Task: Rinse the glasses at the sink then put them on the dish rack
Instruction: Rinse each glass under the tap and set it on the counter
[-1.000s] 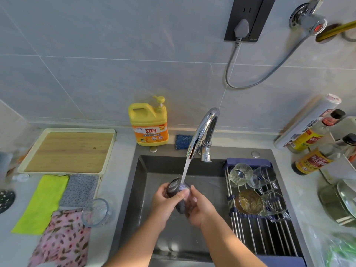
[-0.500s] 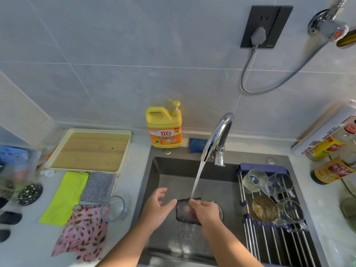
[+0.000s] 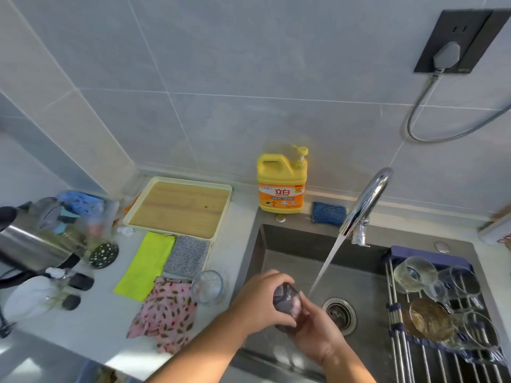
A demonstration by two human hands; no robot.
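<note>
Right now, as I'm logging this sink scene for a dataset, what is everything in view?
dark glass: one, smoky grey, held over the sink
clear glass: one, clear, counter left of sink
racked glasses: about five, clear plus one amber, on dish rack
dish rack: one, steel with blue ends, across sink's right side
sink: one, dark grey, centre
tap: one, chrome, behind sink, running
soap bottle: one, yellow, behind sink
scrub pad: one, blue, beside bottle
tray: one, wood with cream rim, left counter
cloths: three, green, grey, pink floral, in front of tray
kettle: one, steel, far left
left hand: gripping dark glass
right hand: holding dark glass
</note>
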